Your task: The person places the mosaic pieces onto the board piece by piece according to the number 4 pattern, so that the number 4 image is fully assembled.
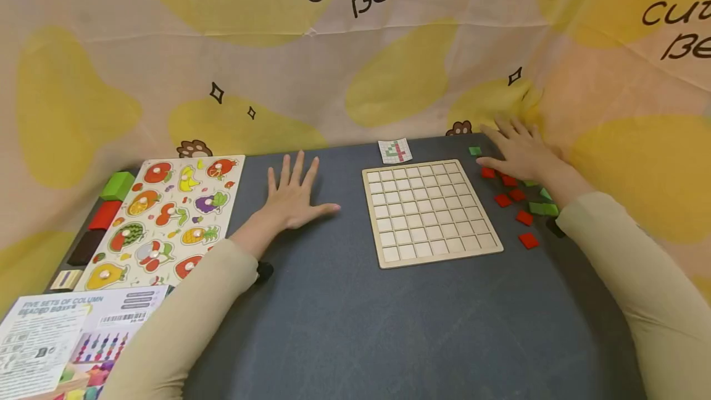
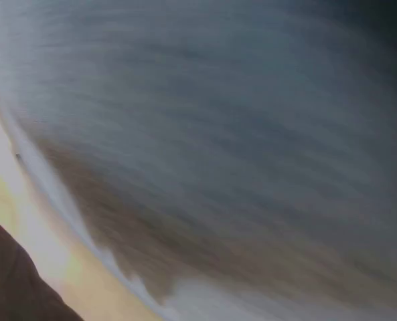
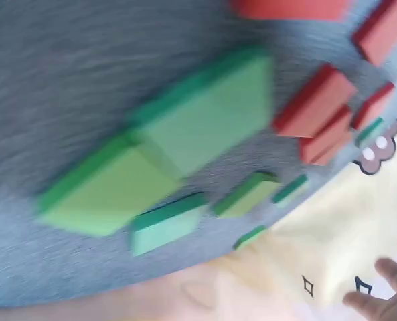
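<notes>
With fingers spread, my left hand (image 1: pixel 291 197) is over the dark table between the fruit puzzle board and the wooden grid board (image 1: pixel 430 212); it holds nothing. My right hand (image 1: pixel 519 150), slightly blurred, has its fingers extended above the scattered red tiles (image 1: pixel 528 240) and green tiles (image 1: pixel 543 208) right of the grid. In the right wrist view its fingers (image 3: pixel 392 274) show at the lower right, apart from the green tiles (image 3: pixel 205 114) and red tiles (image 3: pixel 316 100). A small pattern card (image 1: pixel 395 151) with green and red squares lies behind the grid, whose cells hold no coloured tiles.
The fruit puzzle board (image 1: pixel 183 187) lies at the left. Beside it are a green block (image 1: pixel 117 186), a red block (image 1: pixel 104 215) and a dark block (image 1: pixel 86 247). A printed box (image 1: pixel 119 326) sits front left. Patterned cloth (image 1: pixel 311 73) rises behind the table.
</notes>
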Demonstrator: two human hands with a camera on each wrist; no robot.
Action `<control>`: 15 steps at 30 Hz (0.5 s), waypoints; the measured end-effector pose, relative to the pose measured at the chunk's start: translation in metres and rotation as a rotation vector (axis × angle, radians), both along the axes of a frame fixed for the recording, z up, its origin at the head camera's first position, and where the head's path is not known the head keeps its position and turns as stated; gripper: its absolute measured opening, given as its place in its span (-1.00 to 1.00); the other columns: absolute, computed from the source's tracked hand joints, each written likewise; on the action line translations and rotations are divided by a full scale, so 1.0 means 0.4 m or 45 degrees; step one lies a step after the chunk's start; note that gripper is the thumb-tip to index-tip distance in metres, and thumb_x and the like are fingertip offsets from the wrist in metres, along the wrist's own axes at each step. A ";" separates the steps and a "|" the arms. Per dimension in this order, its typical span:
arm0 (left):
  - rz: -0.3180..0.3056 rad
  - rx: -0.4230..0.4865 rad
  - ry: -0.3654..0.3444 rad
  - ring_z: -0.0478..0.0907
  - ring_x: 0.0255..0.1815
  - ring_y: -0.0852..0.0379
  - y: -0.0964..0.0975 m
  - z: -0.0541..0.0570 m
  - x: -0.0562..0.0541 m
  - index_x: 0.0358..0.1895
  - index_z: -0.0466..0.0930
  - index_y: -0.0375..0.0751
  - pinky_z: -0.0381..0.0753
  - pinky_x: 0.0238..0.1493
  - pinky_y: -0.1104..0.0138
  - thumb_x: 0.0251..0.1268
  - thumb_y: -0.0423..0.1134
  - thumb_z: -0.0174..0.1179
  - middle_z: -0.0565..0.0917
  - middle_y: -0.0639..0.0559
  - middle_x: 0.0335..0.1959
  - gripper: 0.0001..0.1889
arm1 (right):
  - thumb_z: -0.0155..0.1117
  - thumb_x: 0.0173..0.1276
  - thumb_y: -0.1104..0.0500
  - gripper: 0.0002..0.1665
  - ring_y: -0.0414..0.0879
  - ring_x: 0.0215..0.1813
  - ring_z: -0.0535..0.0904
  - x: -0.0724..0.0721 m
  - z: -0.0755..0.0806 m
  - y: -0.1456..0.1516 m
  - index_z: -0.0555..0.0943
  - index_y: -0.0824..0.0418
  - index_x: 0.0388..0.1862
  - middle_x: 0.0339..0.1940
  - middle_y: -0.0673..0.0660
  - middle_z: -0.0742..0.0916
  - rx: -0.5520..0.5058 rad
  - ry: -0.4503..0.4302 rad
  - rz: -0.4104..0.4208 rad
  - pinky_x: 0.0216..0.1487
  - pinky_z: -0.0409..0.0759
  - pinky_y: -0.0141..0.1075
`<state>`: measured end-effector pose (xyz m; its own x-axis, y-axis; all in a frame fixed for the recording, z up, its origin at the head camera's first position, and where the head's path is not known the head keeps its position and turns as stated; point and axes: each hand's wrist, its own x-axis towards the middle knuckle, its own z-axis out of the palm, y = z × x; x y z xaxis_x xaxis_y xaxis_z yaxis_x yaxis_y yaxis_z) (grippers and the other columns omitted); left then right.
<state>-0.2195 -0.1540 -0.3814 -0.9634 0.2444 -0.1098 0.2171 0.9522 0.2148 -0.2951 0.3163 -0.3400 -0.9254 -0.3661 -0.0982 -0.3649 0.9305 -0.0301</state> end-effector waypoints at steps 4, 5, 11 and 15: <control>-0.060 0.107 -0.059 -0.55 0.66 -0.23 0.045 0.014 -0.023 0.59 -0.59 0.10 -0.44 0.58 -0.26 0.20 0.49 0.05 -0.58 -0.06 0.62 0.19 | 0.04 0.54 -0.13 -0.17 0.51 0.50 0.11 -0.032 0.013 -0.017 0.06 0.20 0.61 0.56 0.48 0.18 -0.025 -0.002 -0.017 0.40 0.10 0.46; -0.083 0.143 -0.075 -0.53 0.66 -0.24 0.059 0.017 -0.028 0.59 -0.59 0.06 -0.41 0.59 -0.24 0.21 0.47 0.08 -0.56 -0.08 0.63 0.20 | 0.06 0.54 -0.06 -0.21 0.50 0.48 0.16 -0.040 0.013 -0.022 0.12 0.24 0.58 0.53 0.49 0.25 -0.048 -0.011 -0.022 0.40 0.16 0.42; -0.246 0.346 -0.229 -0.41 0.68 -0.18 0.139 0.025 -0.049 0.61 -0.45 -0.15 -0.21 0.65 -0.10 0.14 0.29 0.31 -0.37 -0.17 0.66 0.27 | 0.17 0.44 0.20 -0.43 0.44 0.35 0.37 -0.079 -0.010 -0.044 0.40 0.41 0.37 0.33 0.50 0.50 -0.278 -0.089 -0.046 0.35 0.34 0.29; -0.371 0.357 -0.341 -0.42 0.68 -0.18 0.175 0.022 -0.053 0.61 -0.41 -0.24 -0.22 0.67 -0.05 0.10 0.19 0.41 -0.36 -0.20 0.66 0.30 | 0.20 0.39 0.29 -0.46 0.44 0.30 0.42 -0.091 -0.028 -0.054 0.45 0.47 0.31 0.28 0.54 0.54 -0.373 -0.164 -0.083 0.30 0.40 0.27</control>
<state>-0.2406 -0.0842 -0.3726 -0.7973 0.5554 -0.2363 0.3679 0.7575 0.5392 -0.3314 0.2948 -0.3513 -0.9347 -0.3363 -0.1152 -0.2805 0.8967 -0.3423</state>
